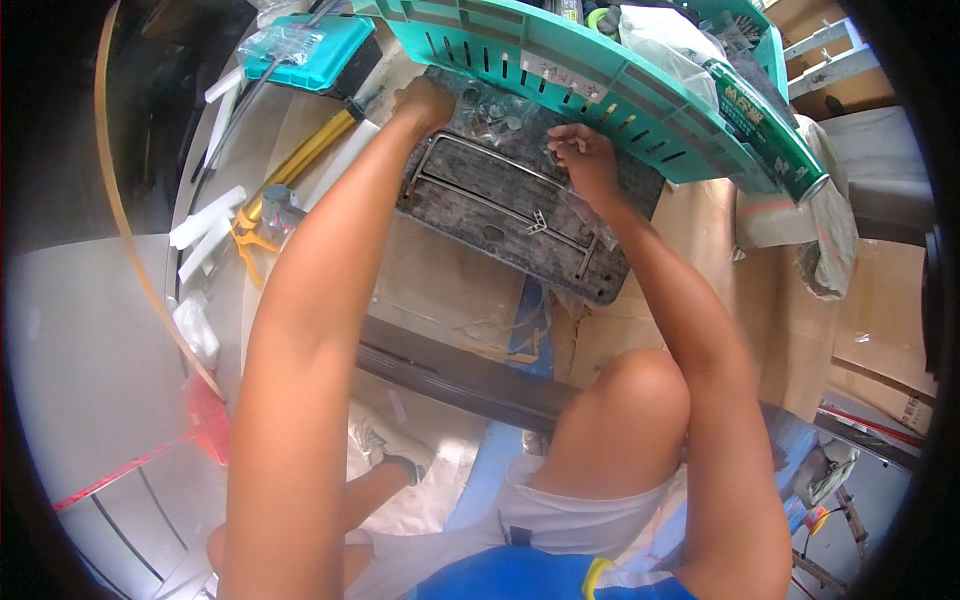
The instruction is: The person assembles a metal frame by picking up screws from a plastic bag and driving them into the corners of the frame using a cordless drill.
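A dark speckled board lies in front of me, with a thin bent metal rod frame and a small metal clip piece on it. My left hand is at the board's far left corner, its fingers curled and mostly hidden under the hand. Beside it on the board lies a clear plastic bag with small round pieces. Over the board's right part, my right hand has its fingers bent inward; anything between them is too small to make out. Clear plastic film is by the right wrist.
A green slatted crate stands behind the board, with a green spray can leaning at its right. To the left are a yellow caulking gun, white plastic strips and a teal case. Cardboard lies on the right.
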`<state>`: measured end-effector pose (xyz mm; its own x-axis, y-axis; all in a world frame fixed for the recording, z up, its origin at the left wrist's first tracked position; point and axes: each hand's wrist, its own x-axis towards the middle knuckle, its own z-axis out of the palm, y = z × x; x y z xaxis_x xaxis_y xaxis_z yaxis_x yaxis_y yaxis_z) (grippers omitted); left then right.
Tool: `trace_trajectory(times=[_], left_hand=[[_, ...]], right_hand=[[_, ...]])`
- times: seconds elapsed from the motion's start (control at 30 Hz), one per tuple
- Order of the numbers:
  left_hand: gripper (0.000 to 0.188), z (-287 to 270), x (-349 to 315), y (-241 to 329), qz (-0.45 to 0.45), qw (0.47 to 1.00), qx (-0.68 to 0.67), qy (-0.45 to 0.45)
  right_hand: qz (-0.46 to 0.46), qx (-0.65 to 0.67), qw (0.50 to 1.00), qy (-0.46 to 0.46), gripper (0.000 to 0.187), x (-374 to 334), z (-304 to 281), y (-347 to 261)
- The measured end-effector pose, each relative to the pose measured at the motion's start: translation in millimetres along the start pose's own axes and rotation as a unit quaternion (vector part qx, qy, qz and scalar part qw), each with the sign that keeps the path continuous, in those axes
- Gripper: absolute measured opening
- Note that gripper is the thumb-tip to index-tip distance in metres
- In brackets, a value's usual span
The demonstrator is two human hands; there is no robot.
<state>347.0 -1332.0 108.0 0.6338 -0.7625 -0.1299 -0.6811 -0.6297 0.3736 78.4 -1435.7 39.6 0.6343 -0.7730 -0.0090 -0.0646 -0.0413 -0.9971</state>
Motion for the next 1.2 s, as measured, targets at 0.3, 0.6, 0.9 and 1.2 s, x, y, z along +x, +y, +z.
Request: trace_trajectory(times=[0.3,0.6,0.9,1.2], left_hand=[[0.025,-24,-23,41,0.086,0.953,-0.270,0.103],[0.020,-39,-51,57,0.138,0.913,-0.354,0.152],[0.020,-52,-50,57,0.151,0.868,-0.447,0.155],[0.013,-70,-103,22,0.062,0.811,-0.543,0.207]], right_hand=[[-0.016,0.029,0.999,0.008,0.013,-5,-6,3],[-0.038,0.020,0.999,0.029,0.012,-6,-4,4],[-0.057,-0.040,0.997,0.031,0.012,-3,0,4],[0.012,-0.039,0.999,-0.030,0.017,-6,-14,-6]])
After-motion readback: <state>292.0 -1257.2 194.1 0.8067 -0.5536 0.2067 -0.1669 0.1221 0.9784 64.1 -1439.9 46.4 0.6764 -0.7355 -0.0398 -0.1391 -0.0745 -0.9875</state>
